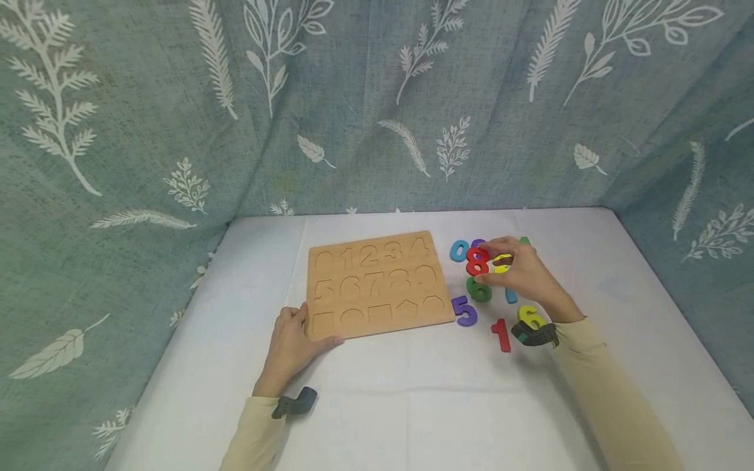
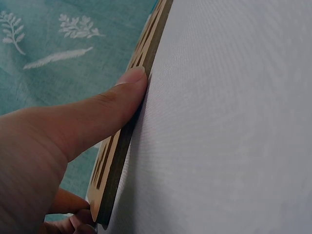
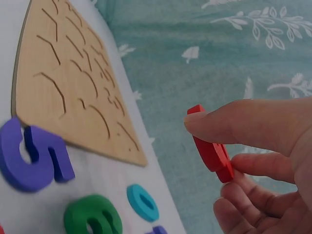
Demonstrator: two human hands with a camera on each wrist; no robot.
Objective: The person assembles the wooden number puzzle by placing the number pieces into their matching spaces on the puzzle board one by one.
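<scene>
Left hand (image 1: 297, 347): grip holds the near left corner of the board (image 1: 377, 301), thumb along its near edge.
Red 1 (image 1: 501, 335): flat on the table (image 1: 406, 418), the nearest loose number.
Yellow number (image 1: 532, 317): beside the red 1, towards the table's right edge, partly covered by the wrist strap (image 1: 533, 334).
Purple 5 (image 1: 465, 311): at the board's near right corner.
Board: left of the table's middle, its cut-outs facing up.
Green 6 (image 1: 486, 292): right of the board, beyond the purple 5.
Right hand (image 1: 524, 268): grip pinches the red 8 (image 1: 477, 261) between thumb and fingers, raised above the table.
Blue 0 (image 1: 453, 252): near the board's far right corner.
Curtain (image 1: 353, 131): past the table's far edge.
</scene>
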